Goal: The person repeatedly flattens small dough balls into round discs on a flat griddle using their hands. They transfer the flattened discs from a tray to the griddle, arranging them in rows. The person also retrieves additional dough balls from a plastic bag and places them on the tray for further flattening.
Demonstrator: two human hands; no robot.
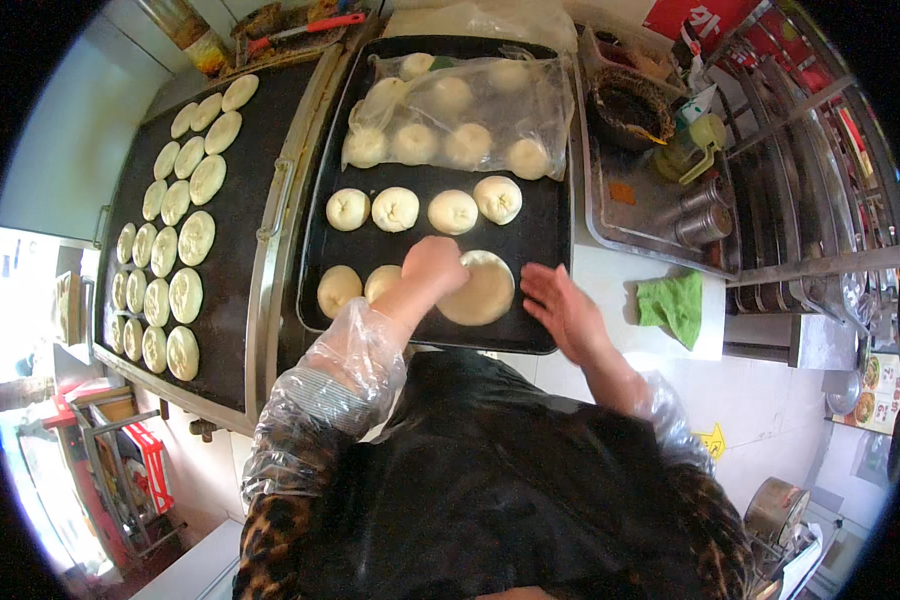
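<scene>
On a black baking tray (540, 247) in front of me lies a flattened dough round (480, 294). My left hand (436, 264), its fingers curled, is at the round's upper left edge; whether it grips anything is hidden. To the right of the round, my right hand (559, 307) is raised with nothing in it, the fingers extended and slightly blurred. A row of filled dough balls (396, 209) sits above the round. Two more dough balls (339, 291) are at its left, one partly behind my left forearm. Clear plastic film (487, 97) covers further dough balls at the tray's far end.
At the left, a dark griddle (229, 247) with a metal rim holds many flat dough rounds (187, 295). A metal tray (607, 232) at the right bears shakers (703, 225), an oil jug (694, 154) and a dark bowl (630, 109). A green cloth (671, 306) lies nearer me, beside a tray rack (817, 262).
</scene>
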